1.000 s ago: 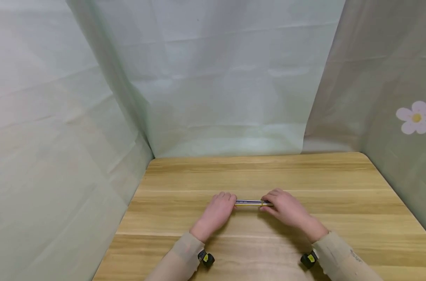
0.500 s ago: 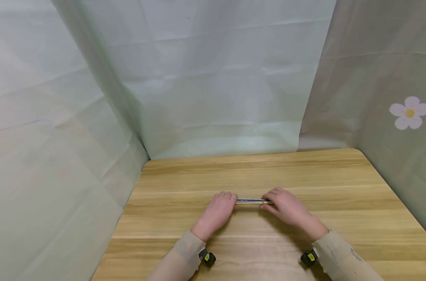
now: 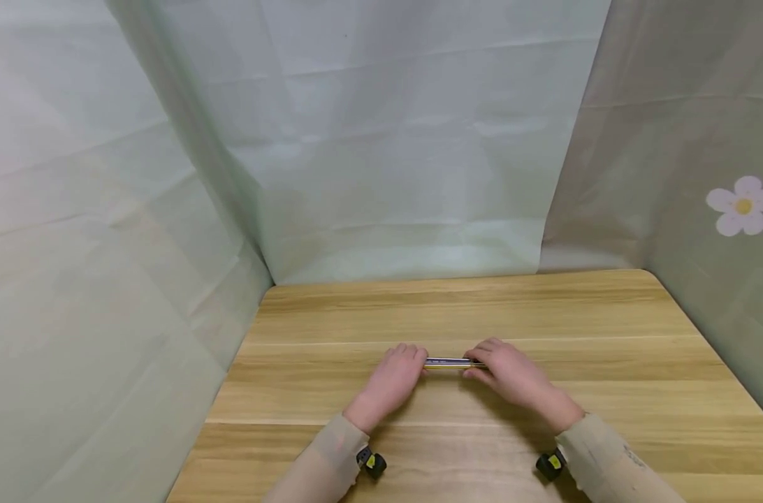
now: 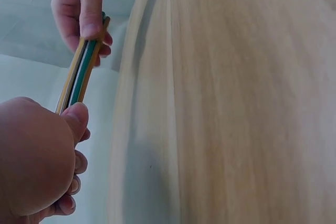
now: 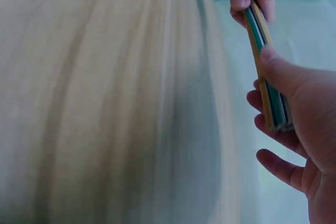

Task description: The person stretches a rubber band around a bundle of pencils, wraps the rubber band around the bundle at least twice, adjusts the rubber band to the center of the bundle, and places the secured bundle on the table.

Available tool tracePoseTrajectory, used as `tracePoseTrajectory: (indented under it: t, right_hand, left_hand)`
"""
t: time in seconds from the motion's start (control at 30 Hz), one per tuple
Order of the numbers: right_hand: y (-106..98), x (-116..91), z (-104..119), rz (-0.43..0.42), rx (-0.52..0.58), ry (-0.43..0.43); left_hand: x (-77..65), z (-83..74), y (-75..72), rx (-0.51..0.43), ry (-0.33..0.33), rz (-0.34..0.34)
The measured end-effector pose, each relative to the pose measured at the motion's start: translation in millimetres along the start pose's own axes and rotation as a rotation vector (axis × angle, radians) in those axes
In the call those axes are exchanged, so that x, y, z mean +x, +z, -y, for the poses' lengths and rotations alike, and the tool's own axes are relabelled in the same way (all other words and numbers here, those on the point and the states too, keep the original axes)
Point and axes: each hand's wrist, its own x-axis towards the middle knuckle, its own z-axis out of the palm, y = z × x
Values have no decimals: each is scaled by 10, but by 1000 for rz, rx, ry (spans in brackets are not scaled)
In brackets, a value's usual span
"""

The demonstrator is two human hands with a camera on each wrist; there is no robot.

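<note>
A thin bundle of pencils (image 3: 446, 363), yellow, green and dark, lies level between my two hands over the table. Thumb and curled fingers of my left hand (image 3: 394, 377) grip one end; in the left wrist view its thumb (image 4: 77, 116) presses along the bundle. My right hand (image 3: 513, 370) pinches the other end, and its thumb (image 5: 278, 69) lies across the pencils in the right wrist view. A yellowish band (image 5: 262, 81) circles the bundle near the right fingers. The pencil ends inside my left hand are hidden.
The wood-grain table (image 3: 482, 307) reaches back to pale green cloth (image 3: 394, 175) hanging behind and on both sides. White flowers, such as this flower (image 3: 743, 205), are printed on the right cloth. Black wrist cameras, one a left camera (image 3: 372, 463), sit below the sleeves.
My hands are slightly closer together along the bundle, so a little less of it shows between them. The grip stays the same; the head view shifts slightly.
</note>
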Motion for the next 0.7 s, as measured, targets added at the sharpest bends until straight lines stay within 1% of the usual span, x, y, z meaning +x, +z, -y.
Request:
tracePoseTrajectory:
  t: [0.13, 0.27, 0.37, 0.47, 0.6, 0.7]
  right_hand:
    - [-35, 4, -31, -31, -6, 4]
    - [-60, 17, -34, -58, -53, -32]
    - [-50, 34, 1, -52, -75, -62]
    - [-22, 37, 34, -35, -84, -69]
    - [7, 25, 56, -25, -86, -70]
    - [24, 19, 60, -30, -88, -96]
  left_hand:
    - [-24, 43, -37, -32, -17, -1]
    - [-37, 66, -78, -38, -22, -6]
    - [-46, 59, -89, -12, -8, -17]
    - [-55, 42, -90, 16, 1, -26]
    - [-74, 26, -76, 20, -3, -17]
    - [-91, 24, -64, 14, -4, -8]
